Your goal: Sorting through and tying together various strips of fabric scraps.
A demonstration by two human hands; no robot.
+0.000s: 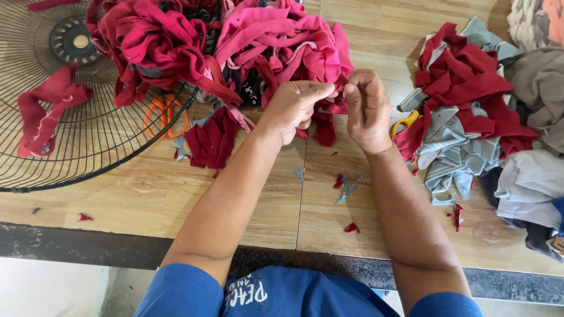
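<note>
Strip: your left hand [292,108] and right hand [365,108] both pinch a thin pink fabric strip [339,94] at the edge of the red and pink pile [235,47].
Grip: both closed on the strip, fingertips together.
Handling: soft, light and limp, probably stretchy; hold near the ends.
Around: yellow-handled scissors [404,122] beside your right hand, orange scissors [166,114] left, fan guard [88,135], scraps [346,186] on the desk [147,199].

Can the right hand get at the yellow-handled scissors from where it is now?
Probably yes: the yellow-handled scissors lie just beside the right hand, handle showing, though red and grey scraps cover the blades.
</note>
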